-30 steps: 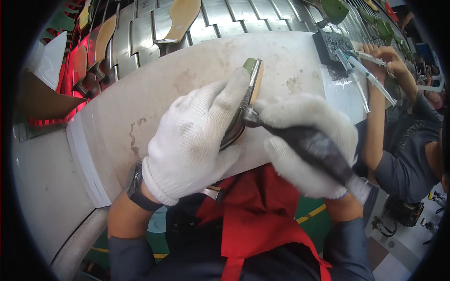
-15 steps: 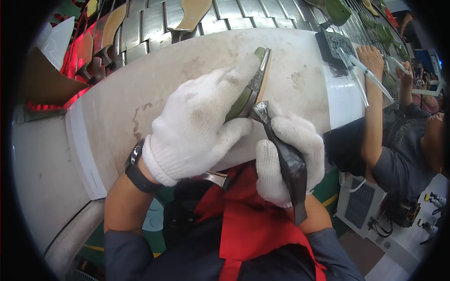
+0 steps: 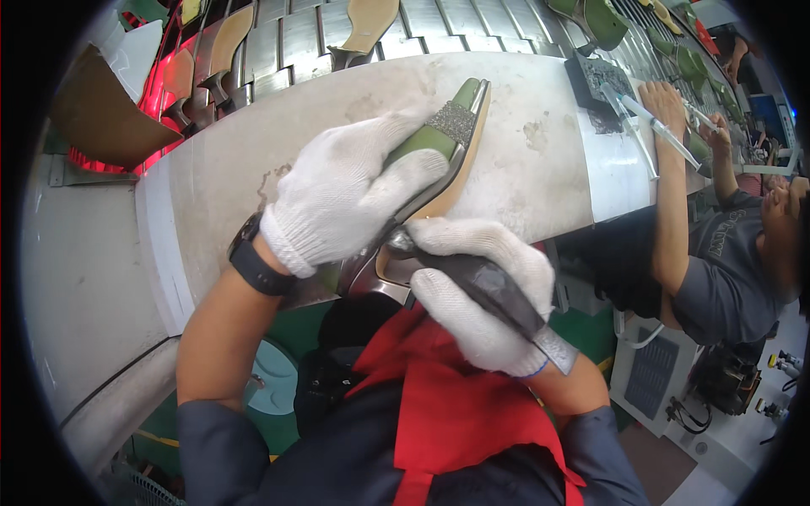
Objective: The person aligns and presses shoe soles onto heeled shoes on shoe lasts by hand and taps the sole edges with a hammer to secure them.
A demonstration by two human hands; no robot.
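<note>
My left hand [image 3: 333, 181], in a white knit glove, grips a green high-heeled shoe [image 3: 454, 124] with a glittery band and a tan sole edge. Its toe points away from me over the table, and its heel is toward my body. My right hand [image 3: 464, 325], also gloved, is closed round a hand tool [image 3: 494, 291] with a dark wrapped grip and bare metal at both ends. The tool's rounded metal end lies against or very near the sole edge by the heel; contact is partly hidden by my fingers.
Beyond the pale worktable [image 3: 540, 185] runs a slatted metal conveyor [image 3: 472, 17] carrying several shoes. A dark block [image 3: 599, 88] sits at the table's right. Beside it, a co-worker's arm [image 3: 671, 236] reaches in. A brown curved panel [image 3: 105, 110] stands at the left.
The shoe has turned, showing more of its upper and sole edge. My right hand and the tool have shifted left, toward the heel, and the tool lies flatter.
</note>
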